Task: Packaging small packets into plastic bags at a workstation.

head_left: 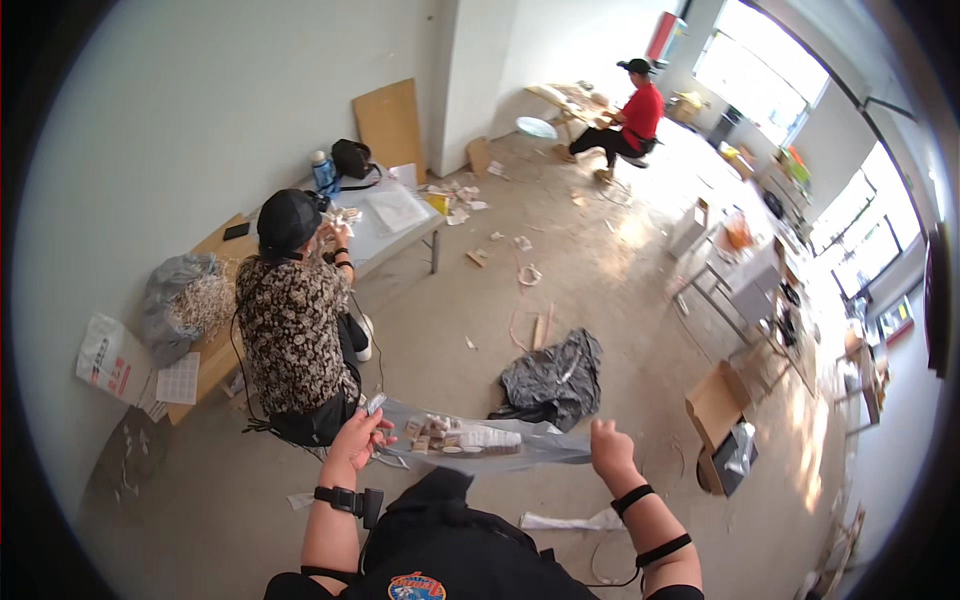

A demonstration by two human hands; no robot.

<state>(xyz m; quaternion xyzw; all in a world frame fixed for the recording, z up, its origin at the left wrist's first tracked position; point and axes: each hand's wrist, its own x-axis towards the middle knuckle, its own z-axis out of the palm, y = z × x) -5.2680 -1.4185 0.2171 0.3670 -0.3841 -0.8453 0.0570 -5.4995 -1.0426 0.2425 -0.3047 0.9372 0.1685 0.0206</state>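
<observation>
A clear plastic bag [560,449] stretches across in front of my body. Several small tan and white packets [432,433] lie inside it, with a row of white ones toward its middle. At its right end my right hand [612,448] is closed in a fist on the bag's edge. By the left end, my left hand [360,438] holds a small pale packet [376,403] at the fingers. Whether those fingers also grip the bag's edge I cannot tell.
A person in a patterned shirt [295,330] sits close at left by a table [400,228]. Another, in a red shirt [642,108], sits farther off. On the floor lie a crumpled black plastic sheet [555,375], an open cardboard box [717,405] and scraps. Tables line the right side.
</observation>
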